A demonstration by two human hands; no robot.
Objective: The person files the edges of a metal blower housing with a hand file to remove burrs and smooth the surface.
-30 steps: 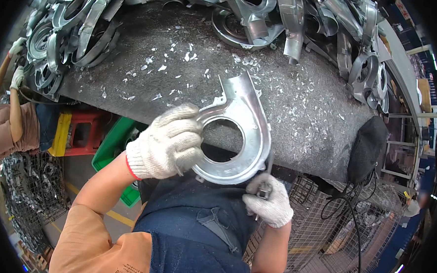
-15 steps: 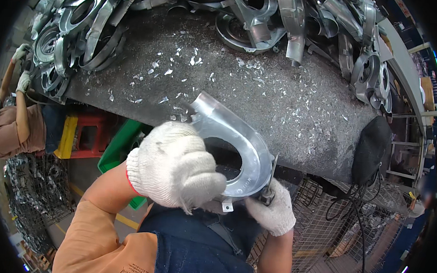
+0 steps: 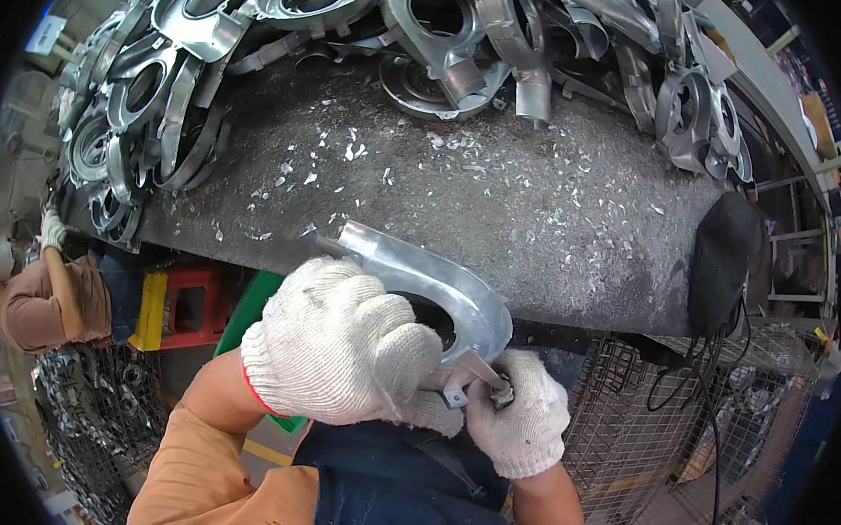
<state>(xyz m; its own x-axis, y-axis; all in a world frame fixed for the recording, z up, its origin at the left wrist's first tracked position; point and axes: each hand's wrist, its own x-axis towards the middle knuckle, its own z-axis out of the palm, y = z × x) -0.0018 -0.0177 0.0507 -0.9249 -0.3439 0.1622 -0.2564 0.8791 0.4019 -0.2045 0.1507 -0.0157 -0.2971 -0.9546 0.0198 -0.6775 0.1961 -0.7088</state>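
A shiny snail-shaped metal housing (image 3: pixel 430 268), with a large round opening and a spout pointing to the upper left, is held in front of my body, by the table's near edge. My left hand (image 3: pixel 345 344), in a white knitted glove, is wrapped over its left side; the fingertips are partly hidden. At the lower right rim, beside a small drilled tab, my gloved right hand (image 3: pixel 517 415) is closed around a slim metal tool with a flat blade (image 3: pixel 480 368). That blade lies against the housing's edge. Most of the tool is hidden inside my fist.
Similar housings (image 3: pixel 433 16) are heaped along the table's far and left sides. Metal flakes litter the dark tabletop (image 3: pixel 280 227). A black bag-like object (image 3: pixel 722 264) with cables hangs at the right edge. Wire cages (image 3: pixel 621 435) stand below; a co-worker (image 3: pixel 52 300) is at far left.
The housing has tilted and come down slightly to the left. My right hand has turned, bringing the blade from the right side to the lower rim. The whole view has shifted somewhat.
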